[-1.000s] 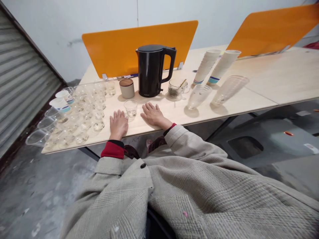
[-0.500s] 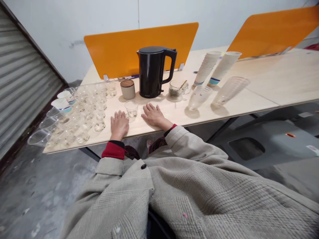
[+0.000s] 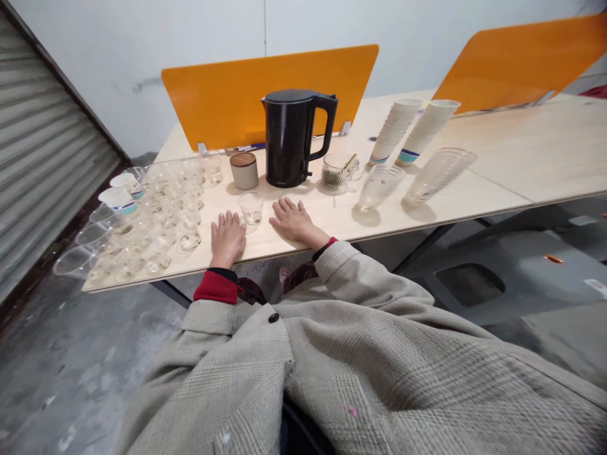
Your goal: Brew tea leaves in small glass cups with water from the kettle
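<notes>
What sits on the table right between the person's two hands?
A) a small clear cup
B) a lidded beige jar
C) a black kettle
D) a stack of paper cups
A: a small clear cup stands between the left hand and the right hand, both lying flat on the table; the black kettle stands farther back.

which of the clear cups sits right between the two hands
The lone small clear cup in front of the black kettle, standing upright between the left hand and right hand.

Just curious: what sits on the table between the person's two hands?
In the head view, a small clear cup stands between the left hand and right hand, both lying flat.
</notes>
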Demonstrator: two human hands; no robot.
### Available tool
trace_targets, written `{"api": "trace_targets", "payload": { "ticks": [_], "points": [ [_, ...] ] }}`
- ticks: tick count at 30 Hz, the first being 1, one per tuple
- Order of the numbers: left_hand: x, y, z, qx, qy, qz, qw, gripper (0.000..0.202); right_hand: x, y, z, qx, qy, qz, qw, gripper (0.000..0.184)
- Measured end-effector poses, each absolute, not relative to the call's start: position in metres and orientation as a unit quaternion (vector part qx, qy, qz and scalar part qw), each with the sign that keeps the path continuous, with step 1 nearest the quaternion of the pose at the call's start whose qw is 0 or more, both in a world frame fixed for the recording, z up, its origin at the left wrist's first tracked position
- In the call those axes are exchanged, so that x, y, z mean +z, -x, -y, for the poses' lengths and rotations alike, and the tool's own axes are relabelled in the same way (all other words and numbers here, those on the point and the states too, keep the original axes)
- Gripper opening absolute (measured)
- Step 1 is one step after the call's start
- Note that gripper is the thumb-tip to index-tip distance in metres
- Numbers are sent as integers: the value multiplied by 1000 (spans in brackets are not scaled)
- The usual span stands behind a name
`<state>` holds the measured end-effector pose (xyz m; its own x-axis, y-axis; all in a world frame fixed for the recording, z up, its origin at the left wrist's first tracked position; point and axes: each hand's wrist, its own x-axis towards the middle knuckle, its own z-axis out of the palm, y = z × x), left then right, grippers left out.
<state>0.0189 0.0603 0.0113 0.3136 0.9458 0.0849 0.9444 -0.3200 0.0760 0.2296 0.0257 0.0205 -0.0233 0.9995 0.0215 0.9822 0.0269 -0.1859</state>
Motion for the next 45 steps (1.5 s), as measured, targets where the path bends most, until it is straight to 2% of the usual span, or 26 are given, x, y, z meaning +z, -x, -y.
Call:
{"api": "trace_targets", "payload": {
  "ticks": [45],
  "points": [
    [12,-18,-59,64,-813,-578,8,66,26,-228,-22,63,699,710,67,70]
  ]
}}
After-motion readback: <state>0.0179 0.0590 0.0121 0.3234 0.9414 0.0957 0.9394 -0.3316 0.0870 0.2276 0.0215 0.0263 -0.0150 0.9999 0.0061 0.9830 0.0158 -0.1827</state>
